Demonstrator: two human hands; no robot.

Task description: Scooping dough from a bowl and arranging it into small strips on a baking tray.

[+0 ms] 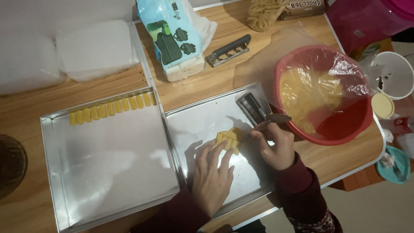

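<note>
My left hand lies flat on the near tray, fingers spread and loose, the tips steadying the near edge of a small ridged slab of yellow dough. My right hand is closed around a thin utensil — its tip meets the right side of the dough, though I cannot tell just which tool it is. The dough sits near the middle of that tray, on bare metal.

To do this well, I judge that I should press lightly with the left fingertips so the ridges stay crisp, and work the tip straight along a groove rather than across it.

Just beyond the dough lies a dark comb-like mould. To the right stands a red bowl lined with plastic film and holding more yellow dough. To the left a second tray carries a row of finished yellow pieces along its far edge. Farther off lie a blue-and-white packet and a metal scraper on the wooden table.
</note>
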